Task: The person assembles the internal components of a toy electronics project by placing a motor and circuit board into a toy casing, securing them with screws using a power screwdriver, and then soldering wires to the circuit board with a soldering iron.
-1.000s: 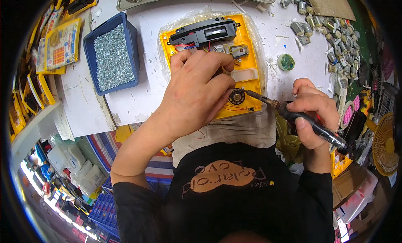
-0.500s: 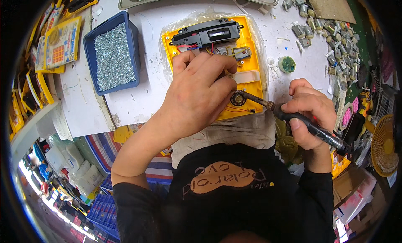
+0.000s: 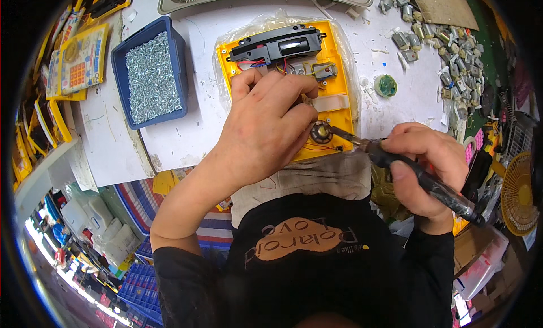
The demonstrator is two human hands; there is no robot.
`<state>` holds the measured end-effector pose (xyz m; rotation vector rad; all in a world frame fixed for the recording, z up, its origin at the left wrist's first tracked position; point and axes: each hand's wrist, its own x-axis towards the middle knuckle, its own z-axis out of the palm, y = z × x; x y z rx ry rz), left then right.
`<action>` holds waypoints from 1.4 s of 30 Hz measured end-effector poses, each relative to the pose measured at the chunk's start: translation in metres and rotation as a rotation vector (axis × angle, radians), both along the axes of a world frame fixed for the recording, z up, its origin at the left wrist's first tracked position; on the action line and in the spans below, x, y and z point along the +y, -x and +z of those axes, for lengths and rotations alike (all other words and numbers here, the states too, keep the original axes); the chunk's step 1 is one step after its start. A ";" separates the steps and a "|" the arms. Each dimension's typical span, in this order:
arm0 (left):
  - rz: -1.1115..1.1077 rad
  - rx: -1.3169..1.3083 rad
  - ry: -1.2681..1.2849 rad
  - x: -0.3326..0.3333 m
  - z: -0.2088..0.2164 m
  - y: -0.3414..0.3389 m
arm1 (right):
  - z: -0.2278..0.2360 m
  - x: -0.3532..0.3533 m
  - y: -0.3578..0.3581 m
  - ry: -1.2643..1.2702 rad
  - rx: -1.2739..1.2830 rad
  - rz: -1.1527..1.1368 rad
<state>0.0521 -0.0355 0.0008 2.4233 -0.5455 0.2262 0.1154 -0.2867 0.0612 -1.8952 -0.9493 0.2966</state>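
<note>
The right hand [image 3: 425,168] is gripping a black soldering iron [image 3: 421,178], fingers clamped round its handle, its tip touching a round metal part [image 3: 320,132] on the yellow casing [image 3: 339,73]. The left hand [image 3: 266,130] is pressing down on the casing, fingers curled together over the wiring. The casing is lying on the white table [image 3: 198,130]. Farther left a blue tray [image 3: 151,73] is holding screws; small motors [image 3: 447,56] are lying scattered far right.

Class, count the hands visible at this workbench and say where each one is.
2. The left hand rests on the yellow casing; the right hand grips a soldering iron beside it. None seem hidden.
</note>
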 end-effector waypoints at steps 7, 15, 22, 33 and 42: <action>-0.010 0.040 0.002 0.000 0.002 0.000 | -0.011 -0.022 0.014 -0.049 0.102 -0.250; -0.016 0.030 -0.005 0.000 0.002 0.000 | -0.012 -0.020 0.011 -0.066 0.085 -0.191; 0.131 0.082 0.023 -0.014 0.015 -0.002 | -0.018 -0.020 0.015 -0.146 0.064 -0.199; 0.164 0.065 0.065 -0.022 0.011 -0.005 | -0.018 -0.024 0.016 -0.211 0.081 -0.196; 0.174 -0.042 -0.005 -0.027 0.011 -0.005 | -0.020 -0.025 0.018 -0.229 0.088 -0.221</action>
